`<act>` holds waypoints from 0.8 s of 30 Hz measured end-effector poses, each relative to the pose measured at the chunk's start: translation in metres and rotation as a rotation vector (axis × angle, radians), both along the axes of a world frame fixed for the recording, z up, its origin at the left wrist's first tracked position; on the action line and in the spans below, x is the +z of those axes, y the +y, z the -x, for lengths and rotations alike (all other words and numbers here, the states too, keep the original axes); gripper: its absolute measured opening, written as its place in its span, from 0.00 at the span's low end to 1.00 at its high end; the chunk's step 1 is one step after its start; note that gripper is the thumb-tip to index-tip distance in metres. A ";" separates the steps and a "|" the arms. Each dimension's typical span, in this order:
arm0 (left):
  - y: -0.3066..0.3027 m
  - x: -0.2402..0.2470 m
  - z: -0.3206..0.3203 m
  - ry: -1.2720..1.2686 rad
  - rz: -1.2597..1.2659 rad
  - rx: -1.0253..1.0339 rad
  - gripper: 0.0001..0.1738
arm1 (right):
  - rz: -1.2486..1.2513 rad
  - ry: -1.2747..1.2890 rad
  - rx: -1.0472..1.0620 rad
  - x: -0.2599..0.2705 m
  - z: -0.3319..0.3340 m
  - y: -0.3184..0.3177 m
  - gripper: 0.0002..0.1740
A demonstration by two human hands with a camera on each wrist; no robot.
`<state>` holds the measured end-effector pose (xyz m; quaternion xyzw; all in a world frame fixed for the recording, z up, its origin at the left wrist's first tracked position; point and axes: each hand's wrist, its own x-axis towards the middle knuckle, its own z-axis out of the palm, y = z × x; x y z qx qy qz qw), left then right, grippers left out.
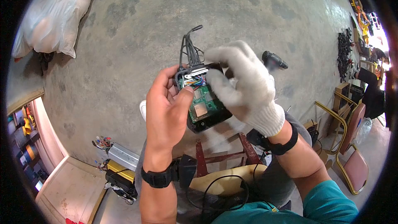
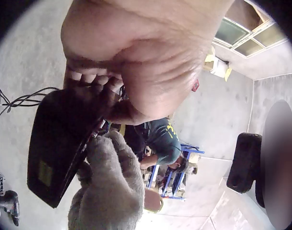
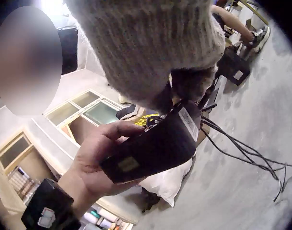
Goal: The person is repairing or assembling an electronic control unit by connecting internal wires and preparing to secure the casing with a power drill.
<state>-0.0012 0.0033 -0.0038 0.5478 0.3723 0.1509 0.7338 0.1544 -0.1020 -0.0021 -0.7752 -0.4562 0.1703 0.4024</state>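
Note:
A black case with a green circuit board (image 1: 203, 103) lies open-faced in the bare left hand (image 1: 168, 108), whose thumb presses on its near edge by the coloured wires (image 1: 197, 79). Black cables (image 1: 191, 52) come out of its far end. The right hand (image 1: 248, 87), in a white knitted glove, has its bent fingers at the case's wire end; whether they pinch something there is hidden. In the left wrist view the gloved fingertips meet the case's edge (image 2: 57, 143). The right wrist view shows the case's dark underside (image 3: 155, 153) with labels, gripped by the left hand (image 3: 95, 158).
A black power drill (image 1: 274, 60) lies on the concrete floor beyond the right hand. A red stool frame (image 1: 219, 157) stands below the hands. White sacks (image 1: 58, 20) are at the far left, metal-cased parts (image 1: 122, 155) at the lower left, chairs (image 1: 354, 170) at the right.

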 end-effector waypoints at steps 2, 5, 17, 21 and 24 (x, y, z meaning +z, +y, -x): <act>0.001 0.004 -0.002 0.005 0.025 0.090 0.21 | -0.047 0.256 -0.225 -0.003 0.001 0.000 0.18; 0.001 0.005 -0.003 0.017 0.015 0.130 0.21 | 0.044 0.558 -0.377 -0.003 -0.004 -0.003 0.22; -0.038 -0.009 -0.019 -0.013 -1.110 -0.212 0.35 | -0.199 1.641 -0.668 -0.033 0.017 -0.008 0.19; -0.027 -0.004 -0.016 0.122 -0.950 -0.084 0.28 | -0.224 1.914 -0.684 -0.035 0.011 -0.002 0.24; -0.023 -0.006 -0.013 0.149 -0.898 -0.051 0.25 | -0.234 1.940 -0.561 -0.029 0.013 -0.002 0.24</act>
